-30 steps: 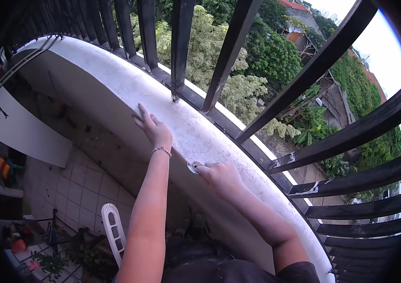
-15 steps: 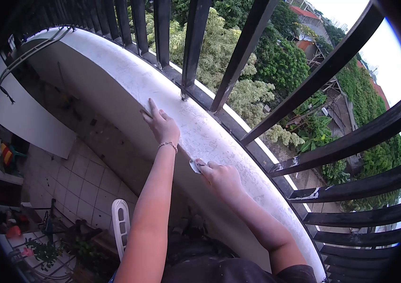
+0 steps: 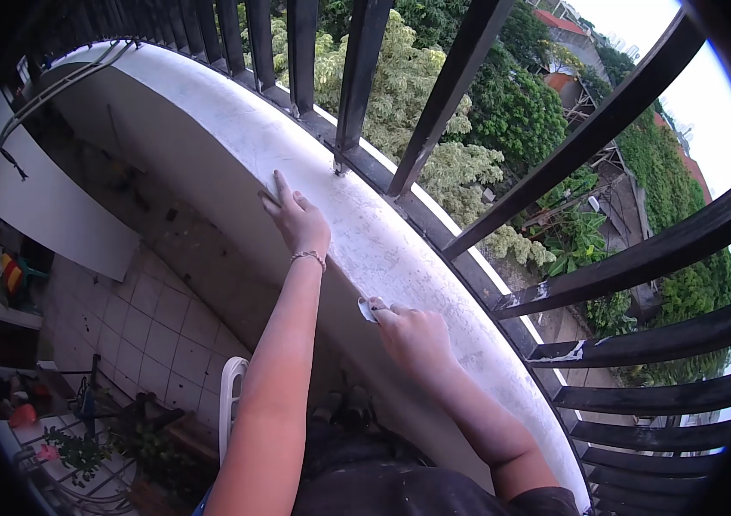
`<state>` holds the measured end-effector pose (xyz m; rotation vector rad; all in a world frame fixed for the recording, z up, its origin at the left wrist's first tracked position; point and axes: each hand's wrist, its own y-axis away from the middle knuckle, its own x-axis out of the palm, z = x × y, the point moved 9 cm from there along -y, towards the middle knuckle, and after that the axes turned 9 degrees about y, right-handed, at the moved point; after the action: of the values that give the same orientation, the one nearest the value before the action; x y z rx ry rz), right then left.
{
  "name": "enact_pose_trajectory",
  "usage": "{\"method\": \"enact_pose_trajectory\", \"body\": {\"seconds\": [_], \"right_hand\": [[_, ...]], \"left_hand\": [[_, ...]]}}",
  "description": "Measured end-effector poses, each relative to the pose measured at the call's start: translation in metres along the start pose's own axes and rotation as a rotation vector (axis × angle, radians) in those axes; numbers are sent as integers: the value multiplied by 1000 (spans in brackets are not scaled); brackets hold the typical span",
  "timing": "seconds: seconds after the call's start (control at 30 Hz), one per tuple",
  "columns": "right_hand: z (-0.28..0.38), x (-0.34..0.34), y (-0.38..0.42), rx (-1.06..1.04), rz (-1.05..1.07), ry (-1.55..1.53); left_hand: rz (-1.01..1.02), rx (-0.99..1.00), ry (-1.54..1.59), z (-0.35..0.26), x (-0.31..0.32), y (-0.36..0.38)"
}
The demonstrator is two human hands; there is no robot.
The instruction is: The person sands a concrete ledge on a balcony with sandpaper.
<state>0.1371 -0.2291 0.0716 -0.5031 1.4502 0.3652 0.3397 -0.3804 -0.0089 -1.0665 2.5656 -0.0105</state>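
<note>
My left hand (image 3: 298,222), with a bracelet at its wrist, rests on the inner edge of a curved white ledge (image 3: 211,103). Its index finger points along the top, and the fingers are apart. The fingertips look grey and dusty; whether something thin lies under them I cannot make out. Closer to my body, my right hand (image 3: 413,338) is closed around a small flat pale piece (image 3: 367,310) at the ledge's inner edge. Only the end of that piece shows past the thumb and fingers. Patchy, scuffed marks cover the ledge surface near both hands.
Dark metal railing bars (image 3: 443,95) rise along the ledge's outer side, with trees (image 3: 516,107) beyond. Below on the left are a tiled floor (image 3: 155,344), a white chair part (image 3: 231,396), and a potted plant (image 3: 82,456). Thin conduits (image 3: 56,90) cross the ledge's far end.
My right hand has shifted slightly right and down along the ledge edge with the pale piece. My left hand stays almost in place. The view has moved a little.
</note>
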Motion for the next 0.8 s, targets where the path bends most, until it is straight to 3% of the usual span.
{"method": "enact_pose_trajectory", "body": {"seconds": [0.27,0.37,0.53,0.63,0.73,0.8], "right_hand": [[9,20,-10,2,10,133],[1,2,17,112,-25,63],[-8,5,34,109,-25,-64],[-6,-12,15,115,-142,-238],[-4,-27,-12,75,-252,-344],[-3,-21,-20,42,-241,-332]], "left_hand": [[-9,-8,55,-6,-4,2],[-14,-1,38,1,0,0],[-118,110,12,5,-1,-4],[-122,-272,436,20,-8,-25],[-224,-182,242,49,1,-70],[-198,-173,295,55,7,-77]]}}
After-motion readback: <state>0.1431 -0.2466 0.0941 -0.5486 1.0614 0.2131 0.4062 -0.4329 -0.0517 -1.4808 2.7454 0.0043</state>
